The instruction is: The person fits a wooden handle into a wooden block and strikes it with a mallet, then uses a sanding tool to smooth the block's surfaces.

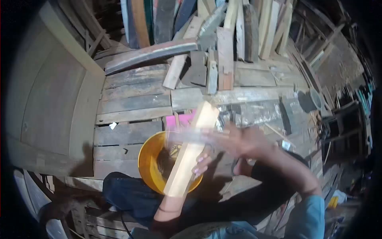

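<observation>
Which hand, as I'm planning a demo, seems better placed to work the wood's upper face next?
Probably the right hand: it is over the wood piece, though blurred, while the left hand is occupied holding the piece from beneath.

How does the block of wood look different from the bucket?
The block is pale wood, while the bucket is strong yellow. The block is long and straight-edged; the bucket is round and hollow. The left hand grips the block, whereas no hand grips the bucket. Both are in front of the person, the block slanting across the bucket in this view.
</observation>
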A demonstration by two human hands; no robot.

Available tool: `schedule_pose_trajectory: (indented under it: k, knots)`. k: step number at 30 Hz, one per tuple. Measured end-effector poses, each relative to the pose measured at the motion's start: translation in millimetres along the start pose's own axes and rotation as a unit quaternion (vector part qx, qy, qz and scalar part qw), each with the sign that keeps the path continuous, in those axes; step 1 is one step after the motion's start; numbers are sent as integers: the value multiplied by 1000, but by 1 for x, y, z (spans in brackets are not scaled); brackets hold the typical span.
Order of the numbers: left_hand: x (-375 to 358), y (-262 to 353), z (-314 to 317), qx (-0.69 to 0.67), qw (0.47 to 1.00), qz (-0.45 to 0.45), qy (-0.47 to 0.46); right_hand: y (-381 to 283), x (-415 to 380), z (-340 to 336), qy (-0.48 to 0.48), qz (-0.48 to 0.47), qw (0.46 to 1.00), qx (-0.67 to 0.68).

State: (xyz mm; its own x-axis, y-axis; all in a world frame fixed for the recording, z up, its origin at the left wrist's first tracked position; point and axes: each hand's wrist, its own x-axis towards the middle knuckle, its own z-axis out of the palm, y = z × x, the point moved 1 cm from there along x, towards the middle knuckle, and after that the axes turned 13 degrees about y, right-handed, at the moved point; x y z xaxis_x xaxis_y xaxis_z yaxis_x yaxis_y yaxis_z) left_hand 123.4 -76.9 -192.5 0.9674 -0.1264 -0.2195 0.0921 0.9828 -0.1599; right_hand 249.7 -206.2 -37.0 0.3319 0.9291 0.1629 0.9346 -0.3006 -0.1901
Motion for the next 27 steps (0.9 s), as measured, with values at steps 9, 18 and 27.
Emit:
schedule_pose_trajectory:
  k: [9, 18, 27]
  knots:
    - [-2, -13, 62, 140, 988, -10, 58, 16, -5, -12, 39, 56, 998, 2]
    - [5, 11, 39, 152, 982, 95, 55, -7, -36, 9, -64, -226, 971, -46]
    - [5, 13, 41, 179, 964, 169, 103, -10, -43, 29, -63, -226, 970, -53]
